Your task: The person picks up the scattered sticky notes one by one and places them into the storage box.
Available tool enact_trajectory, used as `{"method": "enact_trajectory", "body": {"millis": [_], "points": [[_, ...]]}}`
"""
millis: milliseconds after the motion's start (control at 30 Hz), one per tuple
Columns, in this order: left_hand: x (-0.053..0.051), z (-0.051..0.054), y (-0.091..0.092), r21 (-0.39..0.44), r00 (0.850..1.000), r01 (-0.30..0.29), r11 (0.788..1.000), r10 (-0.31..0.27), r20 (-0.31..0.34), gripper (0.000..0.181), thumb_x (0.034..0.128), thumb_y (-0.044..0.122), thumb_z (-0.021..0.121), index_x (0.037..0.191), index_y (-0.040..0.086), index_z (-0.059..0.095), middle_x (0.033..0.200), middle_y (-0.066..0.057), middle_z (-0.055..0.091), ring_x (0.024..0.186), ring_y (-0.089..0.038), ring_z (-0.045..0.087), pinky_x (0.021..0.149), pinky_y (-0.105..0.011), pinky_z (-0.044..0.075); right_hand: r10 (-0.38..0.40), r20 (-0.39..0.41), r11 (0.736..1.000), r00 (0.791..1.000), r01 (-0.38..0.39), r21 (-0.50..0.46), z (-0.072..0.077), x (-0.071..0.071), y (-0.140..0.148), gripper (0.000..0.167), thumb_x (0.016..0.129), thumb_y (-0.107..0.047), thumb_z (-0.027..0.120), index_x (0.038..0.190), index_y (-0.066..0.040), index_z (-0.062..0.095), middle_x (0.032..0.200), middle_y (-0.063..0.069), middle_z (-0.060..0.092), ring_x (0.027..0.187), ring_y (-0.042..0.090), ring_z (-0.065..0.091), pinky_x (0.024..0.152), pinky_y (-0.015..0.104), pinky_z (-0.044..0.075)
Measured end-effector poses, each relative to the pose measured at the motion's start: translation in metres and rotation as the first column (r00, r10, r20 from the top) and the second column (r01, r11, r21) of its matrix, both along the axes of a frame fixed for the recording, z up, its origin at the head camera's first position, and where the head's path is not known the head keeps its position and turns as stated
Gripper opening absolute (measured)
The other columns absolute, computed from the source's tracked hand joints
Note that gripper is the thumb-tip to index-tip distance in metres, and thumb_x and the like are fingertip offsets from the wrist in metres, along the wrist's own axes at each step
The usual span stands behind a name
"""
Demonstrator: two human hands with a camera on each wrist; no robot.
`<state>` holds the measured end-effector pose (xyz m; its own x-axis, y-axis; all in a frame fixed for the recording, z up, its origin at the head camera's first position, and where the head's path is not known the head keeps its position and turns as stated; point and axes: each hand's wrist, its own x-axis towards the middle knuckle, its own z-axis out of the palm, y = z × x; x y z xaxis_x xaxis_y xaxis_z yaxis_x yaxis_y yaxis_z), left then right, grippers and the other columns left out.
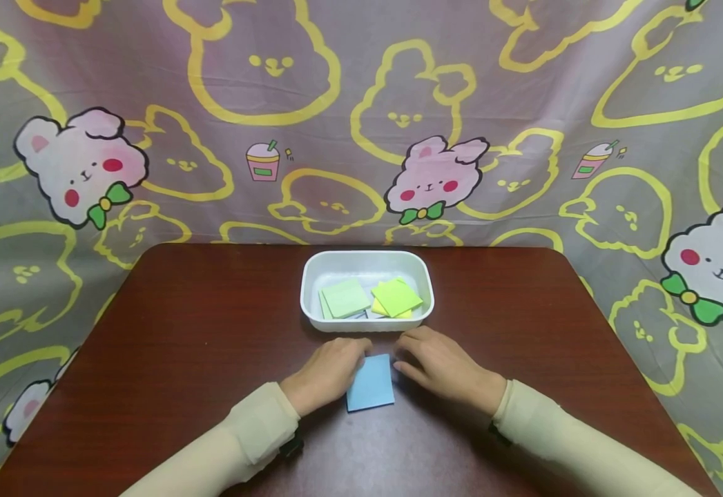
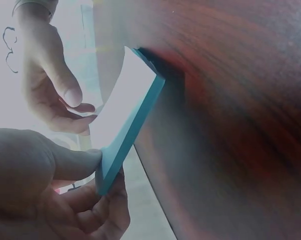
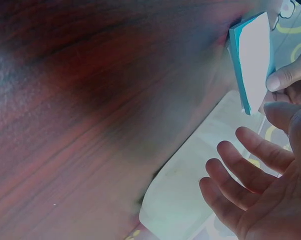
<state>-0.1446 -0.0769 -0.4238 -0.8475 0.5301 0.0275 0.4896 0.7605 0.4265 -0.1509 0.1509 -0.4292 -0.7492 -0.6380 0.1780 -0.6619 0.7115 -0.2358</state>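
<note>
A blue sticky note pad (image 1: pixel 371 384) is held just above the table, its top looking almost white in the left wrist view. My left hand (image 1: pixel 330 369) pinches the pad's left edge, thumb on top and fingers beneath, as the left wrist view shows. Just right of the pad, my right hand (image 1: pixel 451 366) has its fingers spread and relaxed, holding nothing. In the right wrist view the right fingers (image 3: pixel 250 165) are loosely bent and apart from the pad (image 3: pixel 254 62).
Beyond the hands stands a white plastic tray (image 1: pixel 367 324). Inside it lie pale green note pads (image 1: pixel 345 299) at left and a lime green pad (image 1: pixel 398 297) over a yellow one at right. A patterned curtain (image 1: pixel 336 138) hangs behind the brown table (image 1: pixel 212 345).
</note>
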Motion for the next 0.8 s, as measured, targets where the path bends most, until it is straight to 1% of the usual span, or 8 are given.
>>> {"method": "enact_trajectory", "body": {"millis": [100, 233, 400, 533, 667, 800], "points": [[-0.001, 0.001, 0.0, -0.007, 1.0, 0.005, 1.0, -0.005, -0.011, 0.015, 0.0988, 0.004, 0.059, 0.108, 0.008, 0.07, 0.093, -0.003, 0.072, 0.079, -0.013, 0.064, 0.068, -0.03, 0.054, -0.002, 0.014, 1.0, 1.0, 0.002, 0.003, 0.001, -0.001, 0.0, 0.018, 0.093, -0.028, 0.072, 0.106, -0.016, 0.07, 0.1, -0.007, 0.067, 0.096, 0.011, 0.061, 0.086, 0.034, 0.055], [-0.002, 0.005, 0.0, -0.008, 0.999, 0.015, 1.0, -0.015, -0.048, 0.015, 0.0979, 0.003, 0.06, 0.107, 0.008, 0.07, 0.092, -0.003, 0.072, 0.08, -0.015, 0.064, 0.071, -0.032, 0.054, 0.004, 0.025, 1.0, 1.0, -0.004, -0.003, 0.003, -0.002, -0.001, 0.017, 0.094, -0.028, 0.072, 0.106, -0.016, 0.07, 0.101, -0.006, 0.067, 0.096, 0.01, 0.061, 0.086, 0.034, 0.055], [-0.003, 0.008, -0.001, 0.02, 0.997, 0.024, 1.0, -0.022, -0.078, 0.016, 0.097, 0.001, 0.06, 0.108, 0.008, 0.07, 0.097, -0.005, 0.073, 0.086, -0.019, 0.068, 0.075, -0.035, 0.056, -0.004, 0.028, 1.0, 1.0, 0.004, 0.007, 0.006, -0.004, 0.0, 0.017, 0.094, -0.029, 0.072, 0.107, -0.017, 0.07, 0.102, -0.006, 0.067, 0.097, 0.01, 0.06, 0.087, 0.033, 0.055], [-0.004, 0.011, -0.002, 0.042, 0.997, 0.015, 0.999, -0.011, -0.083, 0.016, 0.0973, 0.0, 0.059, 0.106, 0.009, 0.069, 0.1, -0.005, 0.073, 0.09, -0.02, 0.068, 0.078, -0.037, 0.057, -0.019, 0.021, 1.0, 1.0, 0.019, 0.003, 0.009, -0.006, 0.001, 0.018, 0.093, -0.028, 0.073, 0.106, -0.016, 0.07, 0.1, -0.005, 0.068, 0.095, 0.01, 0.061, 0.086, 0.034, 0.055], [-0.007, 0.015, -0.002, 0.057, 0.997, 0.008, 0.998, -0.004, -0.076, 0.013, 0.0975, 0.002, 0.061, 0.105, 0.01, 0.067, 0.098, -0.004, 0.072, 0.088, -0.018, 0.066, 0.077, -0.038, 0.056, -0.019, 0.003, 1.0, 1.0, 0.019, 0.001, 0.012, -0.008, 0.001, 0.019, 0.093, -0.028, 0.073, 0.106, -0.014, 0.07, 0.101, -0.003, 0.069, 0.095, 0.013, 0.063, 0.086, 0.036, 0.056], [-0.008, 0.019, -0.004, 0.079, 0.997, 0.012, 0.997, -0.006, -0.076, 0.013, 0.097, 0.002, 0.062, 0.107, 0.01, 0.066, 0.097, -0.002, 0.07, 0.087, -0.016, 0.063, 0.077, -0.037, 0.055, -0.016, -0.004, 1.0, 1.0, 0.016, 0.0, 0.014, -0.008, 0.0, 0.02, 0.094, -0.028, 0.072, 0.107, -0.013, 0.07, 0.102, -0.002, 0.07, 0.096, 0.014, 0.064, 0.086, 0.037, 0.055]]}}
